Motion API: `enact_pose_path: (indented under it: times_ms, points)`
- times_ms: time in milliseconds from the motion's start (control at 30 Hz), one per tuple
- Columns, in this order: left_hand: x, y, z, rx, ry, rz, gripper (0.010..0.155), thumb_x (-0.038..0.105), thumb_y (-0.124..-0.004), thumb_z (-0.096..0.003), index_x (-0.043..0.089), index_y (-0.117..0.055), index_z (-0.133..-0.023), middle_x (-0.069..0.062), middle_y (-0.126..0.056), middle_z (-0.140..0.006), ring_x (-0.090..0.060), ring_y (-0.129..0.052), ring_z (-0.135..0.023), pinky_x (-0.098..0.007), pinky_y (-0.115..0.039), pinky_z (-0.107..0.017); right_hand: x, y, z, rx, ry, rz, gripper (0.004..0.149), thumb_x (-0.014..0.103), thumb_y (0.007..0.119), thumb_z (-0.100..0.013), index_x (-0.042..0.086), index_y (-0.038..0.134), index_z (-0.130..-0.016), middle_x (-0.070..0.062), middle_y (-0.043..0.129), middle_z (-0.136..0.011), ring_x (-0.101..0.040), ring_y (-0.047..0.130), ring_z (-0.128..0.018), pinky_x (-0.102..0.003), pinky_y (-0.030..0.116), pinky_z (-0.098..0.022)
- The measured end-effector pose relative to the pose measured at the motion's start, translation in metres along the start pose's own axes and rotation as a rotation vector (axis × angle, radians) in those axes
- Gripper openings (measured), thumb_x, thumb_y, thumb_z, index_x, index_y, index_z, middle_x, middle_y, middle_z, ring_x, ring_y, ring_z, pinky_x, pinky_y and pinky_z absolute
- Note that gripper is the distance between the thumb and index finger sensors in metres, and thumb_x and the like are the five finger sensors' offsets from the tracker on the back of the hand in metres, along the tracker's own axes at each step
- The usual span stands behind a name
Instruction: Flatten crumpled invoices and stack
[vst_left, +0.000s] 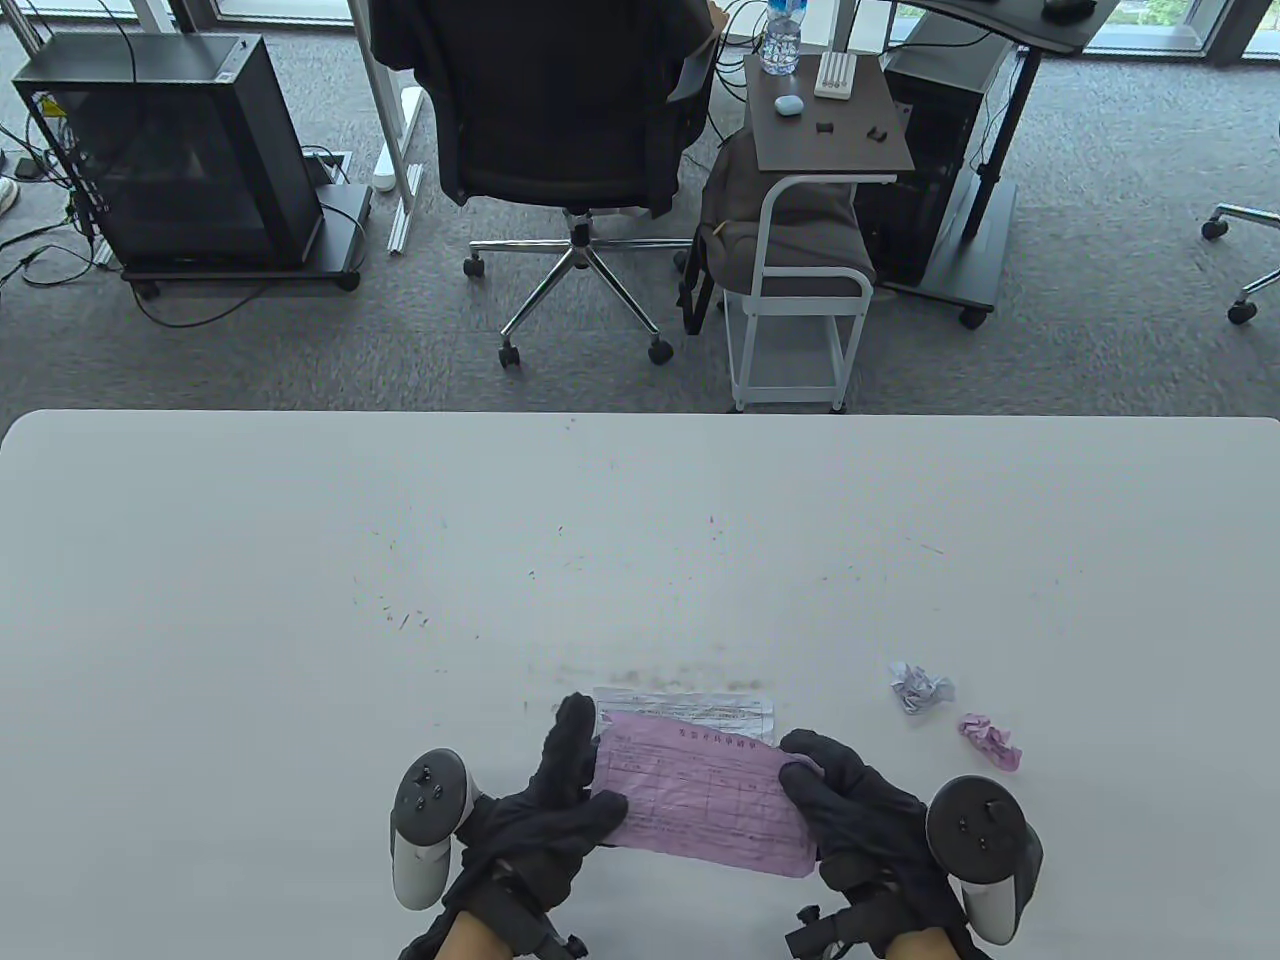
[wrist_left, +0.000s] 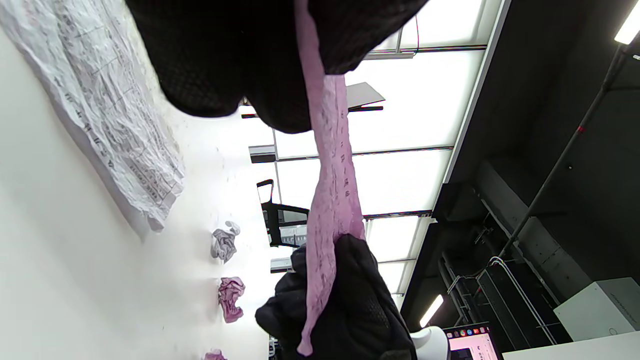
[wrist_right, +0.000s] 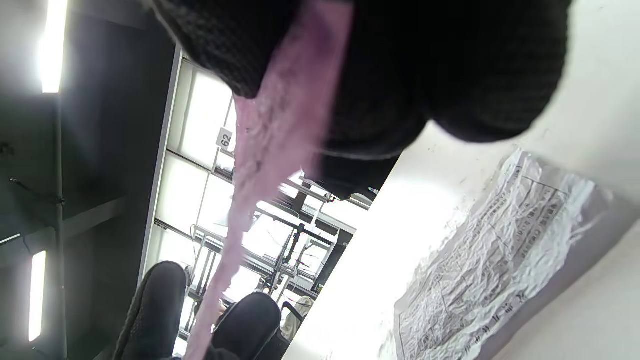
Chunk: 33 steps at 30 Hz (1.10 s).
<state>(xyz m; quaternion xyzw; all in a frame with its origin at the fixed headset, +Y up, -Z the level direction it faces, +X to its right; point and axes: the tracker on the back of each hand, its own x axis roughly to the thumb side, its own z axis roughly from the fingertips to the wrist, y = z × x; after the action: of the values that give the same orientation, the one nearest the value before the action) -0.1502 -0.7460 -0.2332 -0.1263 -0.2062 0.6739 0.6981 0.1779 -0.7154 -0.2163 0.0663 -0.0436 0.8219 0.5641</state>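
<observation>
A flattened pink invoice (vst_left: 700, 795) is held above the table near its front edge. My left hand (vst_left: 560, 800) pinches its left edge and my right hand (vst_left: 845, 810) pinches its right edge. Both wrist views show the pink invoice (wrist_left: 332, 200) (wrist_right: 270, 145) edge-on, stretched between the gloved fingers. A flattened white invoice (vst_left: 700, 708) lies on the table just behind and under it, also seen as the white invoice (wrist_left: 110, 115) (wrist_right: 490, 250) in the wrist views. A crumpled white ball (vst_left: 920, 687) and a crumpled pink ball (vst_left: 990, 742) lie to the right.
The white table (vst_left: 400, 600) stretches far and to both sides. Beyond its far edge stand an office chair (vst_left: 560, 130), a small side cart (vst_left: 800, 260) and a computer case (vst_left: 180, 150). Another pink scrap (wrist_left: 215, 355) shows in the left wrist view.
</observation>
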Motion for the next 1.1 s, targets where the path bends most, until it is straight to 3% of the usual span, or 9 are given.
enact_pose_path:
  times_ms: [67,167,400,567,733,1100]
  points:
    - [0.002,-0.001,0.0,-0.01,0.005,-0.07,0.051,0.01,-0.075,-0.0567,0.02,-0.066,-0.106,-0.028,-0.055,-0.106,-0.024,-0.096,-0.075,-0.044,-0.086,-0.057,0.0,-0.002,0.0,-0.004,0.005,0.018,0.044,0.025,0.079,-0.053,0.008,0.069,-0.092,-0.011,0.094,-0.065,-0.021,0.098,-0.04,-0.037,0.089,-0.028]
    - [0.006,-0.003,-0.001,0.004,0.007,-0.232,0.052,0.009,-0.075,-0.0561,0.007,-0.064,-0.107,-0.023,-0.058,-0.105,-0.024,-0.096,-0.076,-0.044,-0.085,-0.058,0.001,-0.004,-0.002,0.033,0.011,0.052,0.048,0.023,0.08,-0.052,0.007,0.065,-0.095,-0.015,0.091,-0.072,-0.025,0.097,-0.046,-0.04,0.088,-0.032]
    - [0.026,-0.016,-0.003,0.005,-0.002,-0.565,0.054,0.012,-0.075,-0.056,0.005,-0.06,-0.107,-0.024,-0.053,-0.106,-0.028,-0.094,-0.072,-0.05,-0.081,-0.056,0.012,-0.004,-0.001,0.053,0.012,0.234,0.051,0.022,0.082,-0.051,0.005,0.063,-0.096,-0.016,0.09,-0.071,-0.025,0.097,-0.045,-0.04,0.088,-0.031]
    - [0.033,-0.019,-0.014,-0.013,0.089,-0.637,0.057,0.009,-0.074,-0.0551,0.004,-0.056,-0.109,-0.025,-0.044,-0.108,-0.027,-0.094,-0.068,-0.047,-0.083,-0.053,0.025,0.005,-0.009,0.088,0.044,0.37,0.055,0.019,0.082,-0.051,0.004,0.059,-0.099,-0.018,0.088,-0.075,-0.027,0.096,-0.048,-0.042,0.088,-0.033]
    - [0.025,-0.016,-0.031,-0.038,0.144,-0.699,0.059,0.011,-0.076,-0.0552,0.003,-0.055,-0.109,-0.025,-0.042,-0.108,-0.025,-0.096,-0.065,-0.047,-0.084,-0.052,0.02,0.019,-0.028,0.159,0.065,0.587,0.058,0.019,0.081,-0.051,0.004,0.055,-0.1,-0.018,0.086,-0.077,-0.027,0.095,-0.05,-0.042,0.087,-0.035]
    - [-0.015,0.001,-0.068,-0.078,0.251,-0.803,0.06,0.015,-0.081,-0.0545,0.004,-0.057,-0.108,-0.025,-0.046,-0.107,-0.023,-0.098,-0.06,-0.045,-0.086,-0.048,-0.017,0.043,-0.085,0.21,0.177,0.735,0.058,0.02,0.082,-0.05,0.005,0.056,-0.1,-0.017,0.087,-0.076,-0.027,0.095,-0.05,-0.042,0.088,-0.035]
